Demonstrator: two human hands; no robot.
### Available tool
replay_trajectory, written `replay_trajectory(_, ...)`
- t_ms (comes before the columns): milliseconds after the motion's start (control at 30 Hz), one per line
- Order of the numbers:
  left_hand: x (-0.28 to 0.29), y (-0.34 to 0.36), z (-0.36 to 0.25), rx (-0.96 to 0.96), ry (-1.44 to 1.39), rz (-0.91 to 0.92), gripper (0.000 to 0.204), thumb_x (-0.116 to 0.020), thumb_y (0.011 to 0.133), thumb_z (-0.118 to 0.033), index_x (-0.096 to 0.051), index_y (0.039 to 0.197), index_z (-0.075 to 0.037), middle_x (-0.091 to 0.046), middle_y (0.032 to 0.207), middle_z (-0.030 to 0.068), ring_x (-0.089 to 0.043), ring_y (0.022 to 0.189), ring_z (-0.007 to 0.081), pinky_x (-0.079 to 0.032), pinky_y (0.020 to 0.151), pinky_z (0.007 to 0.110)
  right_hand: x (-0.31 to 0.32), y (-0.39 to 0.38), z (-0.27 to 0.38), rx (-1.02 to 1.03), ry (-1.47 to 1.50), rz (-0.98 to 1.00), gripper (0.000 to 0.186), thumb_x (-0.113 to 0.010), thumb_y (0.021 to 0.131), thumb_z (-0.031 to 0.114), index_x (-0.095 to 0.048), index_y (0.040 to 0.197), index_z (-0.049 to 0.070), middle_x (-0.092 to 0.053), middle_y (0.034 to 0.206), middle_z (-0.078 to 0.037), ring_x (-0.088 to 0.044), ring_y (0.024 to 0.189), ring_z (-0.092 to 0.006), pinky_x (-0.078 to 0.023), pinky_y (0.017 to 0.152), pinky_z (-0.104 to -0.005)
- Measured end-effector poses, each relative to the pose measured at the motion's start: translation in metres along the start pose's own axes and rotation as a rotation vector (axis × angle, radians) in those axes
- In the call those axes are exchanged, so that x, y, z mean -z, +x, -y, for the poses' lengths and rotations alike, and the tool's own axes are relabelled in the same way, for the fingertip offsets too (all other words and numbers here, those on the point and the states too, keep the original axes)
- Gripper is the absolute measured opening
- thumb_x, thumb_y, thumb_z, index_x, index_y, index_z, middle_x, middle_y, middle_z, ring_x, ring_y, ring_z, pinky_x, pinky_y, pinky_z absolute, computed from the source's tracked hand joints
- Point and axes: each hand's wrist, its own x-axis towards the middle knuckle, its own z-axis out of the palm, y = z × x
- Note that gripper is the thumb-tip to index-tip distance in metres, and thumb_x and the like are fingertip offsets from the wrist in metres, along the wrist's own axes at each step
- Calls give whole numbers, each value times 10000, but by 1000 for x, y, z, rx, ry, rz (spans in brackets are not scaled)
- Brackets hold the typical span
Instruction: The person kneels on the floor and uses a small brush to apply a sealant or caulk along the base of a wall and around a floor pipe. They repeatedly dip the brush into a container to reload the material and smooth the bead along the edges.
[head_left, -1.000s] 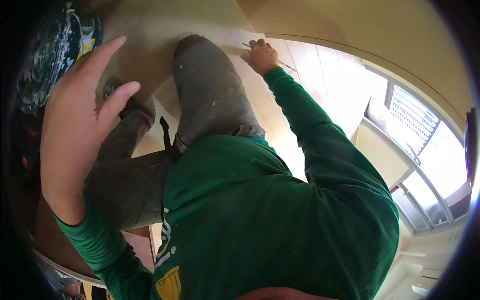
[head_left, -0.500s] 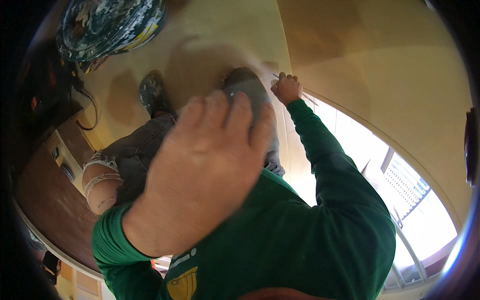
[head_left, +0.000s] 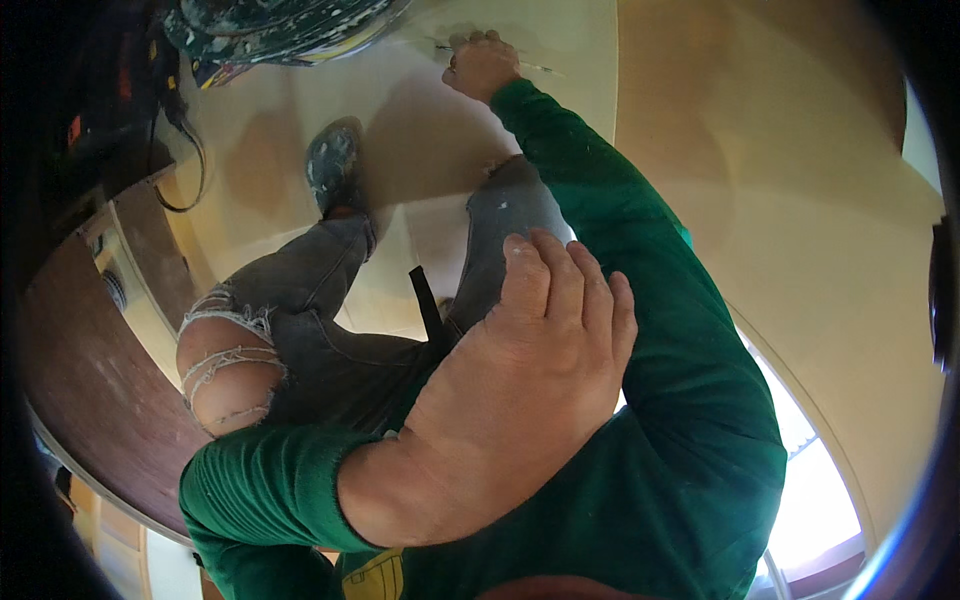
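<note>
Near the top centre of the frame, a thin, pale stick-like tool (head_left: pixel 541 69) pokes out from both sides of the right hand (head_left: pixel 484 66), and that hand is closed around it. Now that's a shift: half a second ago, hand and tool sat farther right, by the edge of the beige panel (head_left: pixel 770 190); now they're over the pale floor (head_left: pixel 420 125), well left of it, so work at that edge looks broken off, at least for the moment. Whether the tool touches the floor, I can't tell. Just left, at the upper edge, comes the paint-splashed dark bucket (head_left: pixel 285 38), farther into view than a second ago. And the left hand (head_left: pixel 530 350)! Mid-frame, in front of the green shirt, fingers side by side, back toward us; palm hidden, so no telling whether it's curled on anything. Farther out, upper left, a splattered shoe (head_left: pixel 333 165) and a black cable (head_left: pixel 200 165).
</note>
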Motion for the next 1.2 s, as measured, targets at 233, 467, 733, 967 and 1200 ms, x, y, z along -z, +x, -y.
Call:
replay_trajectory(233, 0, -6, 5, 10, 24, 23, 432, -565, 944, -240, -707, 1292, -26, -686, 1182, 212, -636, 1132, 367, -467, 1034, 454, -16, 12, -3, 0, -56, 97, 558, -655, 889, 457, -711, 1316, 102, -710, 1263, -226, -649, 1213, -422, -535, 1059, -510)
replay_trajectory(467, 5, -9, 4, -11, -35, -63, 437, -565, 943, -236, -705, 1298, -22, -692, 1169, 213, -644, 1114, 363, -471, 1025, 458, 25, -20, -23, -151, 84, -119, 658, -702, 899, 600, -690, 1327, 101, -739, 1198, -224, -711, 1137, -414, -575, 970, -533)
replay_trajectory(733, 9, -7, -3, -163, -123, -225, 360, -577, 965, -229, -715, 1182, 23, -732, 1044, 187, -687, 1024, 334, -506, 964, 443, 2, -40, -16, -282, 183, -88, 465, -661, 967, 513, -764, 1180, 113, -772, 1024, -209, -743, 989, -425, -591, 877, -541)
replay_trajectory(967, 11, -12, -1, -98, -95, -105, 408, -581, 959, -232, -723, 1265, -2, -729, 1115, 202, -678, 1069, 336, -491, 990, 443, -1, -26, -9, -174, 124, -153, 370, -623, 991, 412, -748, 1109, 84, -772, 1012, -208, -741, 973, -435, -587, 852, -553)
replay_trajectory(1200, 12, -9, 4, -51, -86, -82, 424, -583, 950, -240, -720, 1258, 16, -733, 1123, 205, -679, 1082, 326, -492, 992, 447, 0, -20, -12, -134, 79, -78, 395, -606, 994, 450, -755, 1128, 111, -769, 1031, -211, -734, 980, -430, -572, 883, -541)
